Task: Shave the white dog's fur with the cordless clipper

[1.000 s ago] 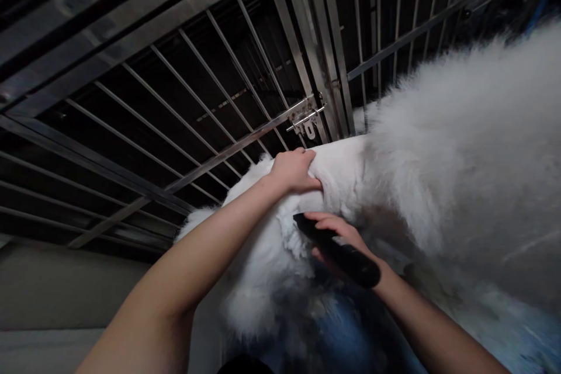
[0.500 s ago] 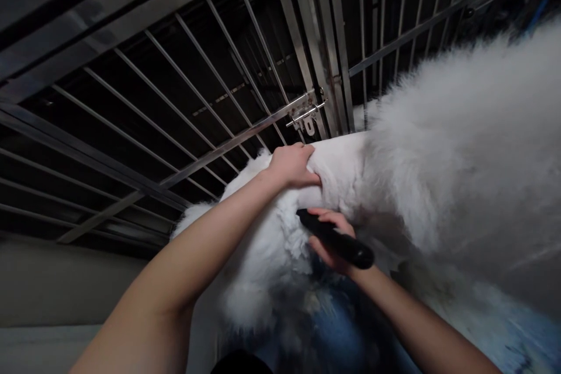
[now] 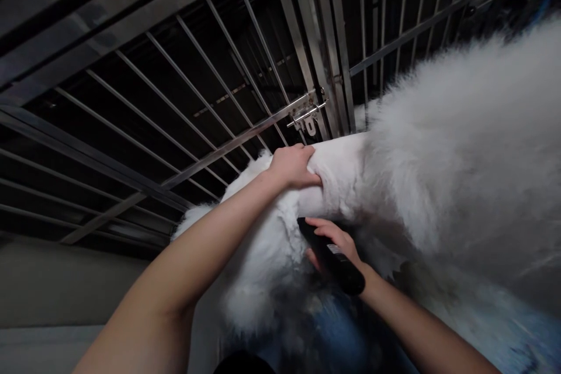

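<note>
A white fluffy dog (image 3: 464,146) stands across the view, with a close-clipped pale band (image 3: 342,155) around its middle. My left hand (image 3: 294,165) grips the dog's back at this band, thumb spread toward the right and the other fingers over the far side. Below it, my right hand (image 3: 339,239) is wrapped around a black hair clipper (image 3: 335,266). The clipper's head is at the edge of the thick, partly cut fur (image 3: 272,251), low on the dog's side. Its blade is hidden, so I cannot tell whether it touches the skin.
Metal cages with barred doors (image 3: 188,87) run close behind the dog. A sliding latch (image 3: 307,115) sticks out just above my left hand. Under the dog lies a blurred blue and whitish surface (image 3: 495,327). A dark rounded object (image 3: 243,362) shows at the bottom edge.
My right hand has moved slightly down and turned the clipper steeper, its rear end lower and a label now showing. My left hand has stayed in place on the dog.
</note>
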{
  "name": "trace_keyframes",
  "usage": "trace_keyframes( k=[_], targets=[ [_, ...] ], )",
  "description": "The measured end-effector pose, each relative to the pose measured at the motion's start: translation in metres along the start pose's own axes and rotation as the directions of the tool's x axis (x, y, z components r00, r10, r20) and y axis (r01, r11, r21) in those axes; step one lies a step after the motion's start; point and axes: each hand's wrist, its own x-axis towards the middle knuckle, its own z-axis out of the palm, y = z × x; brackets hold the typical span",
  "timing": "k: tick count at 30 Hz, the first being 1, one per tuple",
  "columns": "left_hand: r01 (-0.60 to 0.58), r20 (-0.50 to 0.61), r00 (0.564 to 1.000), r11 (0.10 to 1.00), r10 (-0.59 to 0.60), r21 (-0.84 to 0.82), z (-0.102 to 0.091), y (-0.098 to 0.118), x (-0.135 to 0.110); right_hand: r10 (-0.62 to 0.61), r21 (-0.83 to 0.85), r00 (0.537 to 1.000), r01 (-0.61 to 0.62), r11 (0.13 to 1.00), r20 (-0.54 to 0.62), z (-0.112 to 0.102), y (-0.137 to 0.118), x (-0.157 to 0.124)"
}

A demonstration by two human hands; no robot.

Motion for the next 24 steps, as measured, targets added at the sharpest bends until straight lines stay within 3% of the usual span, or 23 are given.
trace_keyframes(
  k=[4,8,10,15,19,21,24],
  targets=[
    [0.002,0.001,1.000,1.000,-0.002,-0.003,0.000,0.000,0.000,-0.021,0.033,0.998,0.023,0.999,-0.056,0.000,0.004,-0.001],
    [-0.002,0.001,1.000,1.000,0.002,0.008,0.000,0.000,-0.001,0.056,0.000,0.992,-0.057,0.998,0.116,0.000,0.003,-0.002],
    [0.005,-0.004,1.000,1.000,-0.005,0.002,0.001,0.000,-0.002,0.034,-0.009,0.989,-0.034,0.999,0.144,-0.006,0.000,-0.001],
    [0.009,-0.034,0.999,1.000,-0.010,-0.013,0.002,0.001,-0.002,0.020,0.007,0.999,-0.020,1.000,0.028,-0.016,0.002,0.002],
    [0.003,-0.028,1.000,1.000,-0.003,-0.017,0.001,0.001,-0.003,0.127,0.056,0.956,-0.147,0.988,0.265,-0.010,0.006,-0.001],
    [0.017,-0.028,0.999,1.000,-0.017,-0.024,0.001,0.001,-0.003,0.125,0.075,0.938,-0.157,0.985,0.324,-0.010,0.006,-0.005],
    [0.024,-0.026,0.999,0.999,-0.025,-0.024,0.001,0.001,-0.002,0.083,0.070,0.983,-0.095,0.993,0.161,-0.009,0.006,-0.011]
  ],
)
